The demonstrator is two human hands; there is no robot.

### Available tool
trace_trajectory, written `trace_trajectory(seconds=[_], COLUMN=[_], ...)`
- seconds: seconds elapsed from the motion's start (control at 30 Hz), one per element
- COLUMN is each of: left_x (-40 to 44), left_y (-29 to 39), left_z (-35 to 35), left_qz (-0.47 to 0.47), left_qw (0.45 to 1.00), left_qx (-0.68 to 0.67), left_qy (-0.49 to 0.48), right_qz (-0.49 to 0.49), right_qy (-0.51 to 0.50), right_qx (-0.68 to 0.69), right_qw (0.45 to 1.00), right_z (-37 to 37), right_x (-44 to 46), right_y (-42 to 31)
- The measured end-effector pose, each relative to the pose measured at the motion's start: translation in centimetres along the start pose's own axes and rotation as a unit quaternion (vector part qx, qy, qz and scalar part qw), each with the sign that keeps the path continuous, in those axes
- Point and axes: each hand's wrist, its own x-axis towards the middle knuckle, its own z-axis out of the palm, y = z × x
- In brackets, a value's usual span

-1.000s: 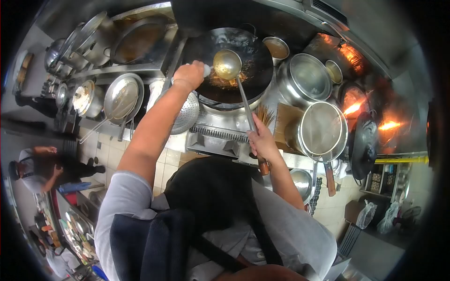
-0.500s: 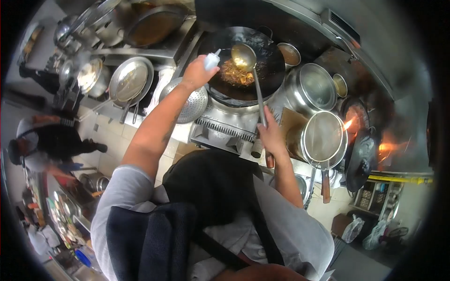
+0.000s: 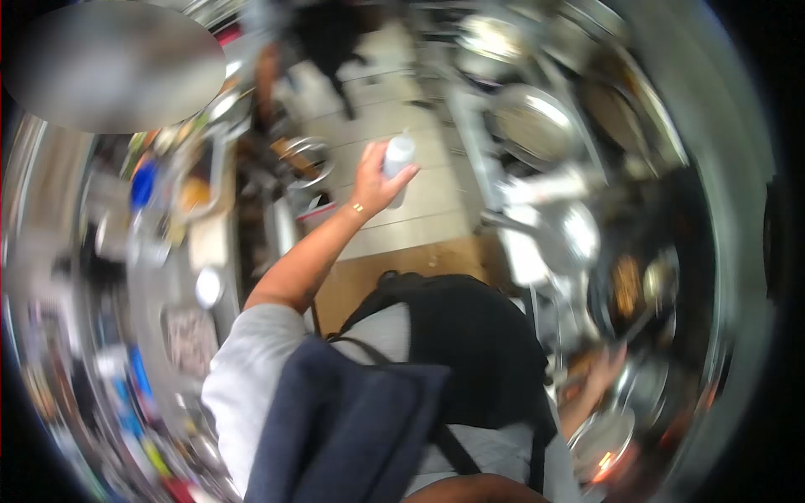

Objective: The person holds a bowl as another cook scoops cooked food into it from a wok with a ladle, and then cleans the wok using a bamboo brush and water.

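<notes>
My left hand (image 3: 373, 180) is closed around a pale, translucent squeeze bottle (image 3: 400, 155), which stands nozzle-up over the floor gap between the two counters. At the lower right, my right hand (image 3: 599, 373), smeared by motion, is wrapped around the handle of a ladle (image 3: 660, 281). The ladle's bowl is over the dark wok (image 3: 598, 298), beside a heap of browned food (image 3: 626, 285) whose kind I cannot make out.
Along the right counter are a perforated skimmer (image 3: 570, 237), a round strainer (image 3: 534, 126) and steel pots, with a flame (image 3: 604, 465) near the lower right. The left counter (image 3: 176, 289) holds trays and containers. Another person in dark clothing (image 3: 327, 33) stands far up the aisle.
My view has swung left, away from the stove. My left hand has carried the squeeze bottle from above the wok to over the aisle. My right hand keeps the ladle at the wok.
</notes>
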Motion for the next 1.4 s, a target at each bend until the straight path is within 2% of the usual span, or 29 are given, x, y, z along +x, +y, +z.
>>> trace_trajectory(seconds=[0.03, 0.07, 0.17, 0.23, 0.3, 0.33, 0.4, 0.43, 0.47, 0.6, 0.63, 0.67, 0.7, 0.73, 0.77, 0.8, 0.83, 0.87, 0.9, 0.97, 1.0, 1.03, 1.1, 1.13, 1.17, 1.2, 1.27, 1.33, 1.4], left_x=[-0.5, -0.7, -0.2, 0.2, 0.0, 0.1, 0.2, -0.2, 0.0, -0.4, -0.7, -1.3, -1.5, -3.0, -2.0, -1.0, 2.0, 3.0, 5.2, 8.1, 9.4, 10.0, 9.1, 7.6, 6.0, 4.2, -0.4, -4.2, -7.1], left_y=[-1.7, -3.5, -8.4, -11.9, -15.9, -17.4, -19.4, -19.9, -19.7, -23.1, -25.3, -26.4, -28.3, -32.8, -28.7, -25.8, -26.2, -24.6, -23.7, -14.2, -10.3, -6.2, -0.9, -0.3, 4.9, 7.1, 13.9, 18.5, 22.1], left_z=[-4.5, -8.4, -19.7, -27.2, -32.9, -35.4, -38.9, -39.7, -40.2, -42.3, -42.9, -43.4, -43.8, -45.2, -43.5, -39.3, -40.0, -37.5, -34.6, -23.2, -18.4, -13.4, -2.5, 3.4, 7.5, 12.2, 20.1, 25.7, 29.8], left_qz=[-0.029, -0.021, -0.03, -0.055, -0.128, -0.131, -0.287, -0.287, -0.342, -0.491, -0.527, -0.531, -0.507, -0.482, -0.463, -0.296, -0.32, -0.186, -0.056, 0.129, 0.142, 0.184, 0.262, 0.217, 0.297, 0.311, 0.322, 0.389, 0.45], left_qw=[0.998, 0.988, 0.933, 0.857, 0.802, 0.803, 0.756, 0.758, 0.75, 0.706, 0.661, 0.651, 0.614, 0.65, 0.709, 0.629, 0.696, 0.716, 0.717, 0.747, 0.836, 0.896, 0.924, 0.971, 0.936, 0.93, 0.902, 0.842, 0.788], left_qx=[0.037, 0.094, 0.211, 0.395, 0.467, 0.467, 0.511, 0.51, 0.499, 0.481, 0.512, 0.529, 0.595, 0.561, 0.511, 0.673, 0.622, 0.64, 0.643, 0.58, 0.476, 0.369, 0.275, 0.099, 0.168, 0.111, 0.03, -0.017, 0.03], left_qy=[0.041, 0.121, 0.289, 0.326, 0.349, 0.347, 0.292, 0.287, 0.269, 0.17, 0.151, 0.117, 0.111, 0.173, 0.148, 0.252, 0.161, 0.206, 0.263, 0.298, 0.233, 0.162, 0.049, -0.025, -0.086, -0.159, -0.285, -0.374, -0.419], right_qz=[0.059, 0.05, 0.133, 0.132, 0.137, 0.137, 0.139, 0.135, 0.132, 0.088, 0.106, 0.136, 0.138, 0.14, 0.139, 0.148, 0.151, 0.166, 0.159, 0.119, 0.103, 0.096, 0.119, 0.12, 0.165, 0.208, 0.173, 0.138, -0.026], right_qy=[-0.013, 0.001, -0.001, 0.003, 0.02, 0.023, 0.029, 0.035, 0.043, -0.007, -0.022, 0.032, 0.025, 0.019, -0.002, 0.028, -0.007, 0.016, 0.029, 0.086, 0.127, 0.143, 0.122, 0.127, 0.096, 0.064, 0.069, 0.068, 0.027], right_qx=[0.085, 0.107, 0.111, 0.102, 0.093, 0.101, 0.106, 0.105, 0.108, 0.101, 0.091, 0.129, 0.131, 0.132, 0.18, 0.23, 0.295, 0.334, 0.28, 0.044, -0.008, -0.029, -0.053, -0.047, -0.015, 0.017, -0.015, -0.048, -0.329], right_qw=[0.995, 0.993, 0.985, 0.986, 0.986, 0.985, 0.984, 0.985, 0.985, 0.991, 0.99, 0.982, 0.981, 0.981, 0.974, 0.961, 0.943, 0.928, 0.946, 0.988, 0.986, 0.985, 0.984, 0.983, 0.981, 0.976, 0.982, 0.987, 0.943], right_z=[0.4, 0.6, 1.9, 3.4, 4.3, 4.3, 5.1, 5.4, 5.5, 3.1, 2.8, 5.3, 4.8, 4.5, 3.9, 3.5, 2.4, 1.7, 1.3, 0.6, 0.2, -0.5, -2.6, -3.2, -3.6, -4.0, -2.5, -1.9, -1.1], right_x=[0.4, 2.8, 3.9, 4.2, 4.2, 3.7, 2.4, 1.8, 1.1, 2.1, 0.8, -2.6, -3.7, -4.6, -5.1, -5.2, -6.0, -5.7, -6.0, -5.0, -3.4, -2.3, 0.1, 1.4, 2.9, 4.3, 7.0, 7.5, 5.4], right_y=[0.0, 3.7, 2.2, 1.3, 0.8, 0.1, -1.8, -2.6, -2.7, 2.5, 2.1, -3.1, -3.6, -4.1, -4.9, -4.5, -5.8, -5.1, -4.2, -1.3, 0.9, 1.6, 2.3, 2.5, 2.5, 2.6, 3.8, 5.4, 6.8])
